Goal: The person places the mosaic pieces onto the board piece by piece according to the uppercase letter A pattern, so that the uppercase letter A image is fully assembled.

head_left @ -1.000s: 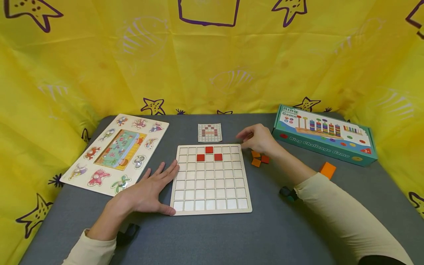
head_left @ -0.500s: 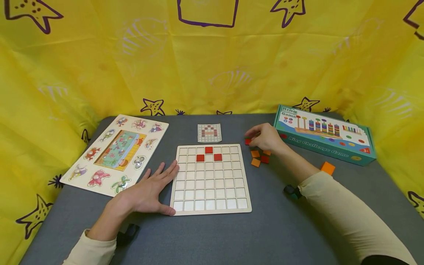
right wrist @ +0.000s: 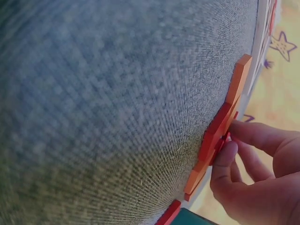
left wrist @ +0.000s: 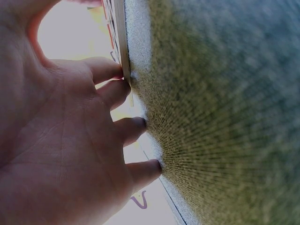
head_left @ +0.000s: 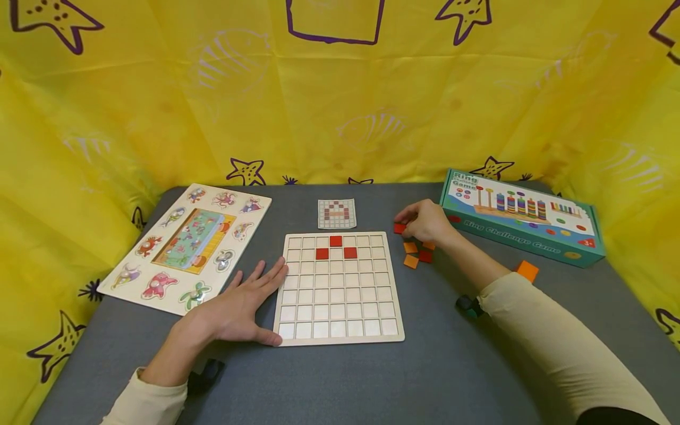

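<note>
The wooden grid board (head_left: 340, 341) lies mid-table, with three red square tiles, one of them a top-row tile (head_left: 336, 241), in its upper cells. My left hand (head_left: 239, 308) is spread at the board's left edge; thumb and fingertips touch it, and the left wrist view shows the fingers (left wrist: 115, 93) extended against its side. Beyond the board's upper right corner, my right hand (head_left: 427, 223) pinches a small red tile (head_left: 399, 228) between thumb and fingers, low by the table; the right wrist view shows the fingers (right wrist: 228, 152) partly hiding it. Orange tiles (head_left: 411, 261) and another red tile (head_left: 425, 256) lie just below that hand.
A pattern card (head_left: 337, 213) lies behind the board. To the left is an animal peg puzzle (head_left: 186, 248). A green game box (head_left: 523, 215) stands at the back right, with an orange block (head_left: 527, 271) before it. A yellow curtain (head_left: 340, 118) hangs behind.
My right hand has moved slightly right, away from the board's corner. A red tile shows at its fingertips, and an orange tile by its wrist has come into sight. The left hand has stayed still.
</note>
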Tool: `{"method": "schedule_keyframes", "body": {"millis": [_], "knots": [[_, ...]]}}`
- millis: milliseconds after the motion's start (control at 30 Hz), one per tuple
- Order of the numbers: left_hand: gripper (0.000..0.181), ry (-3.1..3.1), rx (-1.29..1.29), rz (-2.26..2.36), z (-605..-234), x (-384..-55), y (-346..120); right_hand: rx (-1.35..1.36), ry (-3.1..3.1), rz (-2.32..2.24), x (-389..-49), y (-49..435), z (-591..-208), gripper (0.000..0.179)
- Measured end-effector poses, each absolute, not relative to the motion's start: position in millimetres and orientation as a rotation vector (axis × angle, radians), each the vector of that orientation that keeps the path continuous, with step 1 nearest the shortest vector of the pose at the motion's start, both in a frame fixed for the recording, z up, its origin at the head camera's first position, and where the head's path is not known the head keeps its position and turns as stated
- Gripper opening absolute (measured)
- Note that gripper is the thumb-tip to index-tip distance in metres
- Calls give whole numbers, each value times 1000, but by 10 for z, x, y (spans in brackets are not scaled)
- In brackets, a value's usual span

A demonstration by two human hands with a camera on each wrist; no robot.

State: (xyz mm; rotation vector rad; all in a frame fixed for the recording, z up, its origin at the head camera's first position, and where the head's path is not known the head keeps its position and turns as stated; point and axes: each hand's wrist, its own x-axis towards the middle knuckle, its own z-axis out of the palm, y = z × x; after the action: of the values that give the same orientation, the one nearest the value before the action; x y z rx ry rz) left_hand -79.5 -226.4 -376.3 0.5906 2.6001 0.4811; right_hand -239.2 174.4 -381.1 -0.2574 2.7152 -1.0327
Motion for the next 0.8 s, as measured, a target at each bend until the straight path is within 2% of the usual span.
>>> {"method": "schedule_keyframes", "body": {"millis": [800], "knots": [[130, 2597, 596, 495, -3771, -794, -2271, -284, 2719, -1014, -2361, 1728, -3763, 32]]}}
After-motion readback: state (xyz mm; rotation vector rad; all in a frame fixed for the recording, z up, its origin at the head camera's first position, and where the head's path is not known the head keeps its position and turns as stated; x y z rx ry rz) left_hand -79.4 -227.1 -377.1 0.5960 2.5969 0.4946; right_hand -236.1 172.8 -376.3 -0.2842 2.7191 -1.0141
